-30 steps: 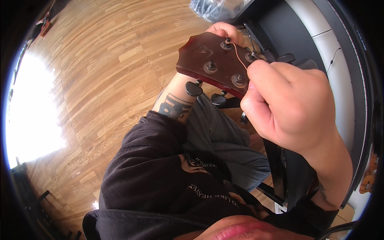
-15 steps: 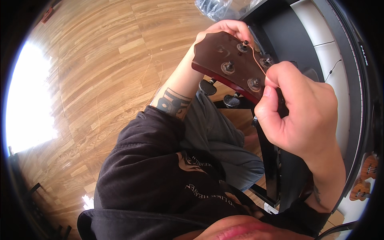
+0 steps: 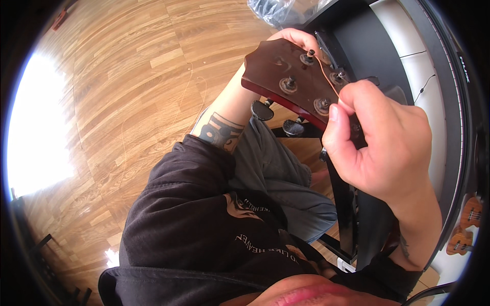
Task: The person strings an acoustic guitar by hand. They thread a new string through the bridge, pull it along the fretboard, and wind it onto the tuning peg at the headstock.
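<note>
A dark brown guitar headstock (image 3: 298, 76) with worn metal tuning posts is raised in front of me. Black tuning-peg buttons (image 3: 263, 109) stick out along its near left edge. My left hand (image 3: 298, 40) reaches behind the headstock and is closed around its far edge, fingertips and any peg in them hidden. A thin copper-coloured guitar string (image 3: 326, 75) runs from the far post toward me. My right hand (image 3: 383, 135) pinches this string between thumb and bent forefinger, just above the headstock's lower right part. The neck below is covered by that hand.
A black electronic piano or similar case (image 3: 357, 38) stands close on the right, with a white panel and a cable. Loose string strands (image 3: 189, 84) lie on the wooden floor (image 3: 122, 61). Clear plastic wrapping (image 3: 273, 11) is at the far side. Small ukulele-shaped items (image 3: 462, 242) are at right.
The headstock has shifted and turned slightly to the left, and my left fingers have moved a little with it. My right hand keeps its pinch on the string, nearly in place.
</note>
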The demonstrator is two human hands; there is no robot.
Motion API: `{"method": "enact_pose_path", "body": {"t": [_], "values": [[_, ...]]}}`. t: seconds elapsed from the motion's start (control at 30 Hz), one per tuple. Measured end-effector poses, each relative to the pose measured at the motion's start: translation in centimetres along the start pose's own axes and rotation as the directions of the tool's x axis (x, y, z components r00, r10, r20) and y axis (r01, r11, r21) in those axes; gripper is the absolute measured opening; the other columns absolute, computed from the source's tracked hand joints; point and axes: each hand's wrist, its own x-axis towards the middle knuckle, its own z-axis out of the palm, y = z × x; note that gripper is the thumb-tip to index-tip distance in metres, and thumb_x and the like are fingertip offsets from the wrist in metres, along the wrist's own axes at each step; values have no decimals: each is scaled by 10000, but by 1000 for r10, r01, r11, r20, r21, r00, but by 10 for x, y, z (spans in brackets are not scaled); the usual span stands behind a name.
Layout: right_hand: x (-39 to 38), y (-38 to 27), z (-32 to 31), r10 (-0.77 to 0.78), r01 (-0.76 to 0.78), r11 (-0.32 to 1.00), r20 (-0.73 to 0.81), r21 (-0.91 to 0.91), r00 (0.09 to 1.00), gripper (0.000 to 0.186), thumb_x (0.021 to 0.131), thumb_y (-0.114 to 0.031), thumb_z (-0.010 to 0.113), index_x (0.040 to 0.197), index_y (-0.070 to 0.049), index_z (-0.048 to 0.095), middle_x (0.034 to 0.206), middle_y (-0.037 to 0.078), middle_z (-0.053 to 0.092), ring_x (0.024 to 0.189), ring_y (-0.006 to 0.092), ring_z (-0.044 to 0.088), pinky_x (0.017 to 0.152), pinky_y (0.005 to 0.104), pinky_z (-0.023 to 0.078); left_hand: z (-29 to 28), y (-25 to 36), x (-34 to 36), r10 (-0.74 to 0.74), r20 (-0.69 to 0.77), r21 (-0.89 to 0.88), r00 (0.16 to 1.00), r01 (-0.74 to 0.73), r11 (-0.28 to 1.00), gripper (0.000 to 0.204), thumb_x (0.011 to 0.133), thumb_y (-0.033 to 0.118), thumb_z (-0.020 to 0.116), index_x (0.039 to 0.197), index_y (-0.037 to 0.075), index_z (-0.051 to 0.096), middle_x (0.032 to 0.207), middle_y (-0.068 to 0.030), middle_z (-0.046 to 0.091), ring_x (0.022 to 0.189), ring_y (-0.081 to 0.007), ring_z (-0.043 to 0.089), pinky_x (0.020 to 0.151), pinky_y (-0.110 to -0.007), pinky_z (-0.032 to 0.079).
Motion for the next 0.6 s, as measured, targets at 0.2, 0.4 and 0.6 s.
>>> {"method": "enact_pose_path", "body": {"t": [0.2,0.4,0.6], "values": [[1,1,-1,-15,15,999,10,28,1000,113,877,32,723,877,-37,634,624,66,595,464,230,563,446,335,401,-23,-27,14,202,179,-299,963,-143,944,350,962,355,765,1050,31,667,873,-34,578,806,-159,522,697,-303,485],[1,0,-1,-26,26,999,6,28,1000,118,872,42,723,865,-35,634,619,65,590,456,228,551,442,336,390,-46,-27,10,104,123,-80,987,-95,992,338,1008,360,715,1012,26,666,849,-35,561,767,-154,480,656,-311,440],[0,1,0,-16,16,999,8,32,1000,117,869,41,722,863,-36,634,617,66,585,454,228,547,441,337,388,-43,-20,10,96,218,-163,971,-61,985,309,1003,350,727,962,54,648,1021,-94,578,945,-208,537,796,-345,495]]}}
